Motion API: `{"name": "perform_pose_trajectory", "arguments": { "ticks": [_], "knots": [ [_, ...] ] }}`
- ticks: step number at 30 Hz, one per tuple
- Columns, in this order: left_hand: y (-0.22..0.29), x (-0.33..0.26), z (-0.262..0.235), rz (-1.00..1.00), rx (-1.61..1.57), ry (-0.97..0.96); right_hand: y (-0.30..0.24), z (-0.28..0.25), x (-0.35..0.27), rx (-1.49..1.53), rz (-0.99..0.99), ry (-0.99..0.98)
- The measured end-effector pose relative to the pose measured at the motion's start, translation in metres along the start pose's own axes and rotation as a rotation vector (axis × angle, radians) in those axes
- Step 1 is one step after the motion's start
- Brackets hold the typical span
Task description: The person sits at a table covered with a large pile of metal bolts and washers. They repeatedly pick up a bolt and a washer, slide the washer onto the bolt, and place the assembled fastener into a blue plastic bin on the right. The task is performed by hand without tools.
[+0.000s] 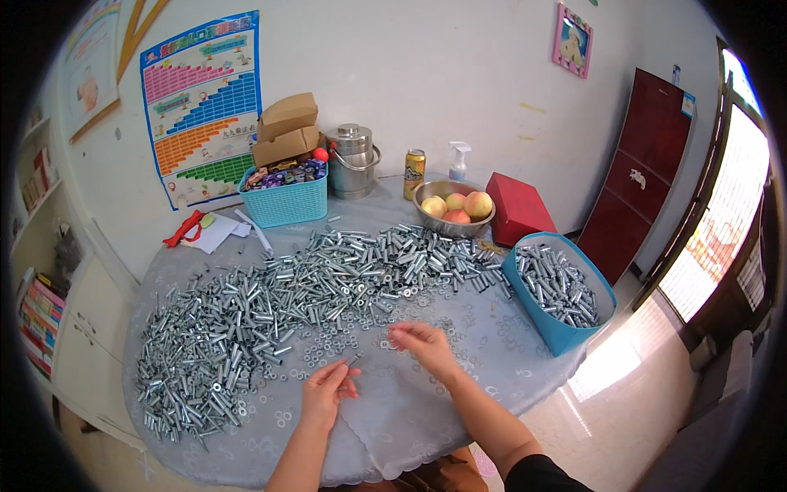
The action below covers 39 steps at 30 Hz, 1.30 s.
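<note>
Near the table's front, my left hand (326,392) is closed in a pinch. A thin silvery bolt (354,360) sticks out from its fingertips. My right hand (425,343) reaches farther forward, its thumb and fingers drawn together at the edge of the scattered washers (332,343). Whatever lies between those fingertips is too small to make out. Beyond both hands spreads a long heap of metal sleeves and bolts (270,299), curving from the left front toward the right back. A blue bin (560,338) on the right holds many assembled-looking metal sleeves (557,283).
A grey cloth covers the table (393,426). Along the back stand a turquoise basket (287,203) of wrapped items, a steel canister (351,160), a drink can (415,174), a spray bottle (458,161), a bowl (449,225) of peaches and a red box (520,209). Papers (217,234) lie back left.
</note>
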State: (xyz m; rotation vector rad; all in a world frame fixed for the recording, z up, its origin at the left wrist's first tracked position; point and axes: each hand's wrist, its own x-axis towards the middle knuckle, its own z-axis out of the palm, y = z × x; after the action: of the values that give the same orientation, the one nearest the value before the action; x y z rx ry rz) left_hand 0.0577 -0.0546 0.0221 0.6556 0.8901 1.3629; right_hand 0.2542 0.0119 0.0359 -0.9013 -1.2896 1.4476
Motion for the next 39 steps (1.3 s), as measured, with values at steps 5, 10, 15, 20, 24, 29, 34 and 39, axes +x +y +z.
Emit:
{"name": "perform_pose_trajectory", "arguments": {
  "ticks": [5,10,15,20,24,29,34,39],
  "knots": [
    [0.0,0.004,-0.018,0.108,-0.122,0.023,-0.022,-0.035,0.011,-0.057,-0.101,0.287],
    [0.006,0.004,-0.018,0.123,-0.154,0.094,-0.018,-0.03,0.019,-0.565,-0.088,0.065],
    [0.005,0.007,-0.022,0.101,-0.186,0.082,-0.001,0.012,0.033,-0.863,-0.185,-0.142],
    [0.007,0.006,-0.019,0.084,-0.164,0.061,0.022,0.041,0.049,-1.049,-0.244,-0.065],
    [0.008,0.005,-0.018,0.078,-0.156,0.052,0.028,0.042,0.052,-1.134,-0.265,-0.053],
    [0.005,0.005,-0.017,0.061,-0.118,0.043,0.004,0.029,0.035,-0.518,-0.14,-0.084],
    [0.005,0.003,-0.013,0.024,-0.056,0.032,-0.004,0.025,0.015,-0.083,-0.088,-0.19],
    [0.005,0.002,-0.012,-0.006,0.02,0.032,0.004,0.026,0.012,-0.145,-0.167,-0.248]
  ]
}}
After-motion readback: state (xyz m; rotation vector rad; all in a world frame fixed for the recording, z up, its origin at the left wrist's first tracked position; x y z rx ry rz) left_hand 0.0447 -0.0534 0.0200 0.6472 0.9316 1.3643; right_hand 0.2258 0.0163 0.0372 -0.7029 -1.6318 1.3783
